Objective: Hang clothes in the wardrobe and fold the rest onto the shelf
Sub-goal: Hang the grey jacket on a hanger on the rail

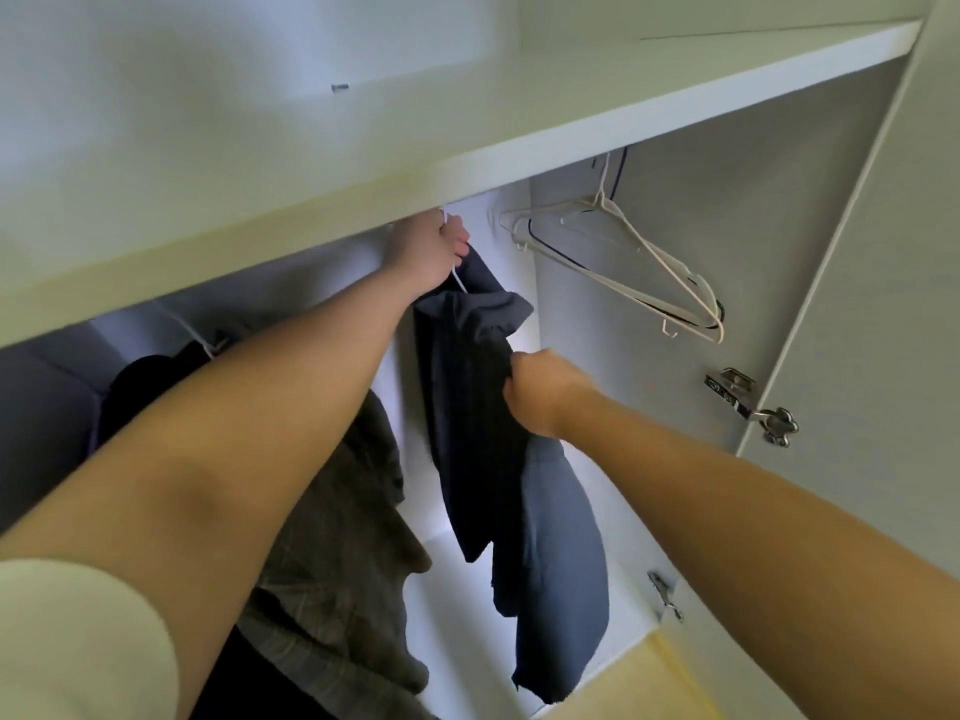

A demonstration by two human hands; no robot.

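**Wardrobe interior.** The white shelf (467, 122) spans the upper view. Its front edge hides the hanging rail, so whether any hook is seated on it cannot be seen.

**Garments.** A dark navy garment (467, 407) hangs at centre with its long axis vertical and its lower end loose above the wardrobe floor. To its left, nearer the camera, hangs a grey checked garment (337, 537). Further left is a black garment (145, 376).

**Hangers.** A bundle of empty hangers (696, 309) hangs at far right, well apart from the navy garment. The navy garment rides on a white hanger (458, 279), of which only a short length shows.

**Hands.** The left hand (431, 252) is raised just under the shelf edge, fingers curled round the neck of the white hanger. The right hand (540, 392) is lower and to the right, fist closed on a bunch of navy fabric.

**Governing relation.** The hook lies directly above the left fingers — that hand is nearer the rail and should seat it. The fabric lies below, so the right hand probably only steadies the drape.

**Hardware.** A metal door hinge (748, 402) sits on the right panel.
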